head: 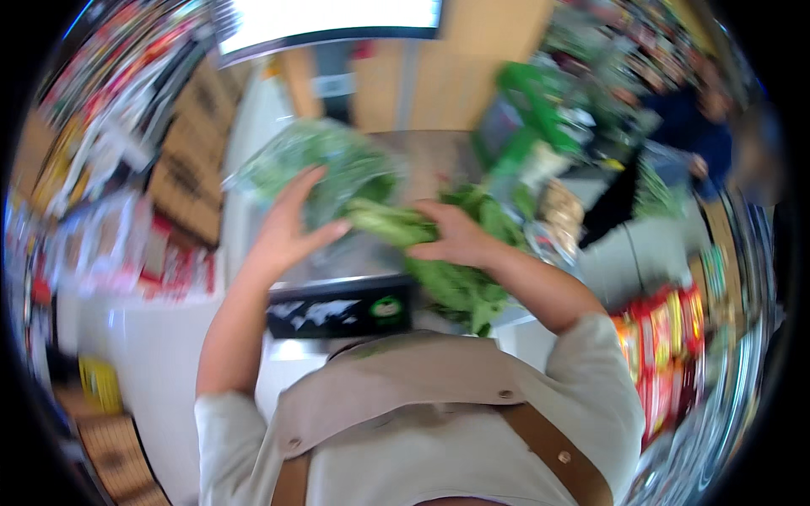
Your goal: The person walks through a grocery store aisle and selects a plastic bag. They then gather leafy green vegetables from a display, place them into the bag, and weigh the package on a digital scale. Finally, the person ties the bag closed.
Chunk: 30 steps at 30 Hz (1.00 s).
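Note:
My right hand (452, 234) has its thumb and fingers around a bunch of leafy greens (455, 284), with the pale stalks pointing left and the leaves spreading to the right and below. My left hand (291, 231) is spread, its fingers over the near side of a clear plastic bag (316, 152) that holds green vegetables. The left thumb tip is close to the stalk ends; blur hides whether they touch. Bag and stalks are over a metal plate (335, 262), probably a scale's platform, whose black front panel (338, 310) faces me.
A bright screen (329, 22) stands at the far side. Cardboard boxes (190, 158) are on the left. A green bag (531, 101), a bag of brown produce (560, 209) and red packets (664, 341) lie to the right. Another person (686, 136) is at the far right beside vegetables.

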Motion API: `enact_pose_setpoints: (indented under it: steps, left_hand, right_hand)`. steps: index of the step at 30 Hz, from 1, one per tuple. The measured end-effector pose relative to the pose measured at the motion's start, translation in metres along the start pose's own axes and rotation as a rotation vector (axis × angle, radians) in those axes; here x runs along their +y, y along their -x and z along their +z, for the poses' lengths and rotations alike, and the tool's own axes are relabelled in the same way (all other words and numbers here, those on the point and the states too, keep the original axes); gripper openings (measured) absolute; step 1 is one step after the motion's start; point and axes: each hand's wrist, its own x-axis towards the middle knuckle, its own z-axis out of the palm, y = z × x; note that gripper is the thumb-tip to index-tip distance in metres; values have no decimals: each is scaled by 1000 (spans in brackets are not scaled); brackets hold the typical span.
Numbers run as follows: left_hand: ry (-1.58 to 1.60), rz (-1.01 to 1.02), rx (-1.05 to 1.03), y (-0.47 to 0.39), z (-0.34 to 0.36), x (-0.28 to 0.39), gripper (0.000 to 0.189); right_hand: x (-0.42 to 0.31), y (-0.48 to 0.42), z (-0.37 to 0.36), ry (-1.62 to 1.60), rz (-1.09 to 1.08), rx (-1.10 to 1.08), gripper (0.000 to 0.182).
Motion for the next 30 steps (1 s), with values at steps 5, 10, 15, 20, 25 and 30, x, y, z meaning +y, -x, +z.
enact_pose_setpoints:
  steps: [5, 10, 15, 20, 25, 30]
  left_hand:
    - [-143, -63, 135, 3, 8, 19, 41]
    - [82, -57, 303, -14, 9, -4, 16]
    - [29, 62, 414, -30, 10, 13, 15]
    - [17, 41, 462, -27, 5, 31, 13]
    - [41, 64, 495, -22, 14, 36, 8]
    - [38, 129, 655, -28, 22, 42, 8]
  right_hand:
    - [4, -15, 10, -2, 29, 108, 58]
    - [-30, -30, 2, -15, 162, 127, 55]
    - [-51, -61, 1, 53, 182, 158, 54]
    - [-50, -97, 15, 304, 260, 117, 54]
    - [-64, -91, 14, -310, 117, 82, 45]
    - [-58, -108, 26, -609, 124, 138, 32]
